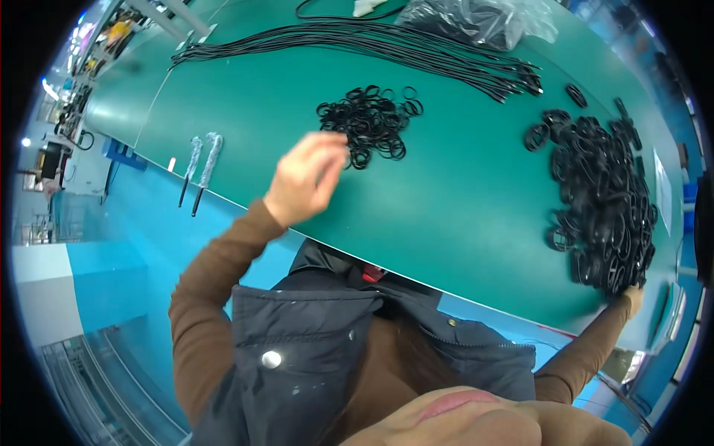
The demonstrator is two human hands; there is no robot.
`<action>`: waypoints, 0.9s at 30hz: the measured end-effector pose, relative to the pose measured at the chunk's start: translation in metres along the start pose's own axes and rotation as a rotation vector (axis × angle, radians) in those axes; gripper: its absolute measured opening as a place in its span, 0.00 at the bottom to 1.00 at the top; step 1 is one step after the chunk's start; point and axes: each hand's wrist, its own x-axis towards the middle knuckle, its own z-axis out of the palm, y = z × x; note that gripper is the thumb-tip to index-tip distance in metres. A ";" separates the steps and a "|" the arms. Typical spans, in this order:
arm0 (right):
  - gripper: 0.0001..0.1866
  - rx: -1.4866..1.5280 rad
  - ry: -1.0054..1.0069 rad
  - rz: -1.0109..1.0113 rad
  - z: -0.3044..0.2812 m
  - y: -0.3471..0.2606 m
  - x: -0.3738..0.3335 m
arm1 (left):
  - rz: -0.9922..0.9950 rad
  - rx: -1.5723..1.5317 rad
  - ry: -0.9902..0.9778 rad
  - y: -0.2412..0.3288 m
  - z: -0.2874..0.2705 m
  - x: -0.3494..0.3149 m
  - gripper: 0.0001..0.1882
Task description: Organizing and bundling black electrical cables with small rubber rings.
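Note:
My left hand hovers at the near-left edge of a loose heap of small black rings. Its fingers are bent and drawn together toward the thumb; whatever they may hold is too small or blurred to make out. Far to the right, my right hand reaches to the near end of a large pile of coiled black cables. Those coils hide its fingers, so its grip does not show. One separate coil lies just beyond the pile.
A long bundle of straight black cables stretches across the far side of the green table. Behind it sits a clear plastic bag. Two slim tools with wrapped handles lie at the left edge. White paper is at right.

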 end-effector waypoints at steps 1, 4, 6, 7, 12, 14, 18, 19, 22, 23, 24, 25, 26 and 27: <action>0.27 -0.055 0.031 0.071 -0.008 0.013 0.011 | 0.080 0.008 0.027 -0.029 0.004 0.018 0.09; 0.26 -0.164 0.079 0.248 0.002 0.090 0.061 | -0.055 0.197 0.027 -0.097 -0.003 0.057 0.09; 0.26 -0.252 0.122 0.387 0.007 0.167 0.089 | 0.097 0.480 0.211 -0.155 0.013 0.090 0.09; 0.26 -0.295 0.143 0.455 0.007 0.197 0.092 | 0.105 0.473 0.209 -0.182 0.020 0.101 0.09; 0.20 -0.067 0.287 0.002 0.001 0.039 0.068 | -0.115 0.976 -0.040 -0.269 0.039 0.139 0.10; 0.17 0.132 0.344 -0.379 0.007 -0.091 0.052 | -0.113 0.823 0.034 -0.239 0.034 0.155 0.07; 0.29 0.714 0.057 -0.996 0.004 -0.325 -0.046 | 0.276 0.558 0.251 -0.134 0.007 0.178 0.05; 0.30 0.781 0.044 -1.070 0.015 -0.366 -0.058 | 0.307 0.587 0.287 -0.110 0.017 0.190 0.04; 0.22 0.809 -0.055 -1.039 0.028 -0.432 -0.044 | 0.378 0.600 0.413 -0.061 0.003 0.203 0.06; 0.13 0.762 -0.152 -0.919 0.028 -0.440 -0.037 | 0.389 0.567 0.429 -0.056 -0.009 0.203 0.06; 0.08 0.850 0.170 -1.074 0.005 -0.445 -0.045 | 0.381 0.593 0.442 -0.068 -0.029 0.196 0.06; 0.08 0.761 0.340 -1.112 -0.015 -0.445 -0.040 | 0.362 0.568 0.423 -0.085 -0.052 0.182 0.06; 0.09 0.666 0.510 -1.137 -0.035 -0.439 -0.026 | 0.344 0.539 0.403 -0.103 -0.075 0.167 0.06; 0.10 0.588 0.574 -1.123 -0.057 -0.428 -0.009 | 0.268 0.543 0.347 -0.116 -0.098 0.150 0.07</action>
